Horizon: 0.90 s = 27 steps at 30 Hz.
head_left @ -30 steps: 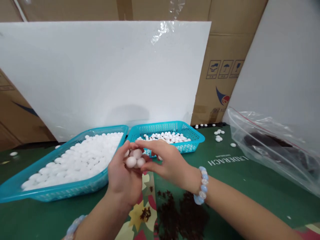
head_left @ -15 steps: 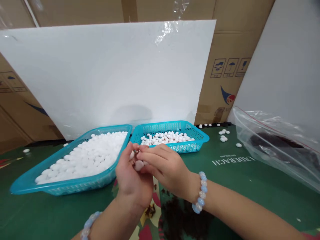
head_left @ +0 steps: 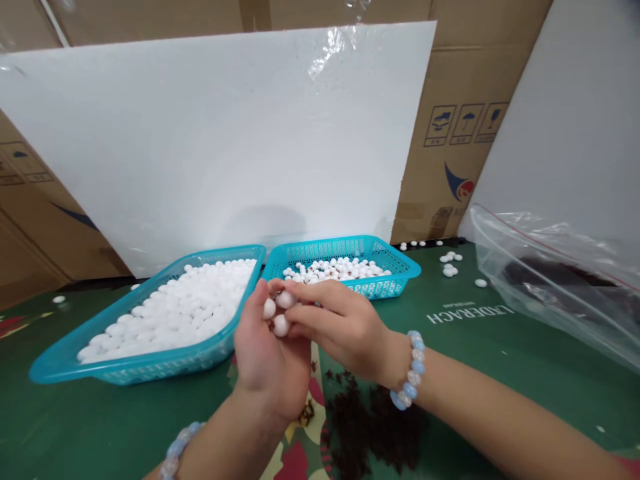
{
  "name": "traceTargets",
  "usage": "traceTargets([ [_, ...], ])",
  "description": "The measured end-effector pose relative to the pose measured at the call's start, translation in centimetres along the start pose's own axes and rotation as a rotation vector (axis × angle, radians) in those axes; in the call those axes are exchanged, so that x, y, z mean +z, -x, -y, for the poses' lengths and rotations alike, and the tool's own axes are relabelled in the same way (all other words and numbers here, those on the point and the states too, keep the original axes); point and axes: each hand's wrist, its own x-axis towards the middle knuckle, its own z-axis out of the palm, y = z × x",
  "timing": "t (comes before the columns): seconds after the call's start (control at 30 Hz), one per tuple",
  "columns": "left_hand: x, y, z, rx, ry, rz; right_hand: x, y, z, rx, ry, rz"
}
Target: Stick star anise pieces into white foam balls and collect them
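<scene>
My left hand [head_left: 273, 360] is cupped palm up around a few small white balls [head_left: 281, 325]. Its fingers curl at the far side, and bits of brown show between the balls. Above that palm, my right hand [head_left: 345, 327] pinches one white ball [head_left: 286, 299] at its fingertips. Behind the hands stands a turquoise basket [head_left: 400, 283] with white balls [head_left: 345, 268], some bearing brown bits. To the left, a larger turquoise basket [head_left: 150, 370] is heaped with plain white balls [head_left: 175, 313]. Dark brown small pieces [head_left: 373, 427] lie in a pile below my right wrist.
A clear plastic bag [head_left: 550, 287] with dark contents lies on the green surface [head_left: 480, 373] at right. Several loose white balls [head_left: 450, 269] are scattered near it. A white board [head_left: 225, 147] leans on cardboard boxes [head_left: 415, 173] at the back.
My right hand's fingers have shifted, so the white balls in my left palm show more clearly. A white ball now shows at the right fingertips. The view has tilted slightly.
</scene>
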Motion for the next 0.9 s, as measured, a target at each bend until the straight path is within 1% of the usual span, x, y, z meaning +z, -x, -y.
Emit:
traceTargets([
  [0.07,0.02,-0.16,0.05,-0.002,-0.062,-0.01,0.29,0.26,-0.21,-0.04,0.008,-0.055],
  [0.17,-0.01,-0.37,0.19,0.026,-0.13,-0.002,0.53,0.39,-0.44,-0.037,0.031,-0.102],
  [0.23,-0.03,-0.49,0.27,0.057,-0.119,0.027,0.54,0.28,-0.54,-0.009,0.022,-0.096],
  [0.3,-0.07,-0.57,0.28,0.057,-0.083,0.047,0.49,0.13,-0.6,0.013,0.0,-0.084],
  [0.47,-0.2,-0.43,-0.19,-0.025,-0.042,0.012,0.52,0.14,-0.61,-0.012,-0.047,-0.051],
  [0.53,-0.18,-0.35,-0.38,-0.04,-0.062,-0.011,0.59,0.27,-0.58,-0.034,-0.033,-0.048],
  [0.67,-0.02,-0.49,-0.31,0.008,-0.105,-0.067,0.76,0.46,-0.61,-0.064,0.043,-0.018],
  [0.83,0.07,-0.93,-0.13,0.038,-0.207,-0.089,1.02,0.61,-0.76,-0.045,0.077,-0.058],
  [0.9,0.05,-1.06,-0.17,0.034,-0.224,-0.076,1.07,0.66,-0.84,-0.049,0.082,-0.062],
])
